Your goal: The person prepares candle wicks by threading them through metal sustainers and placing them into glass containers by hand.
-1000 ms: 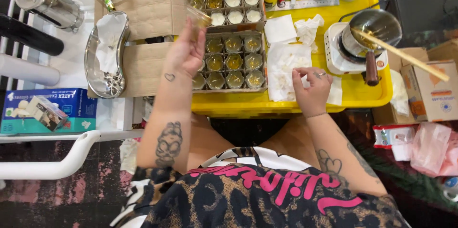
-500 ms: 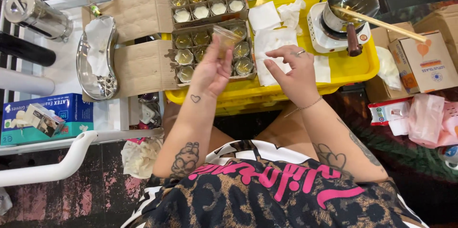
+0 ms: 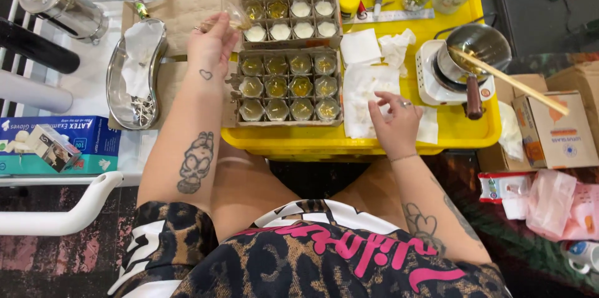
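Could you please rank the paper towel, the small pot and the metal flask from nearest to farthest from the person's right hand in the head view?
From the right hand:
1. Paper towel, under the fingertips.
2. Small pot, up and to its right.
3. Metal flask, far top left.

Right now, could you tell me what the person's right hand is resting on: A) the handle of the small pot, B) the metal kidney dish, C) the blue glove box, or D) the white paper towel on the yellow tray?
D: the right hand lies with its fingers on the white paper towel on the yellow tray, apart from the small pot to its right.
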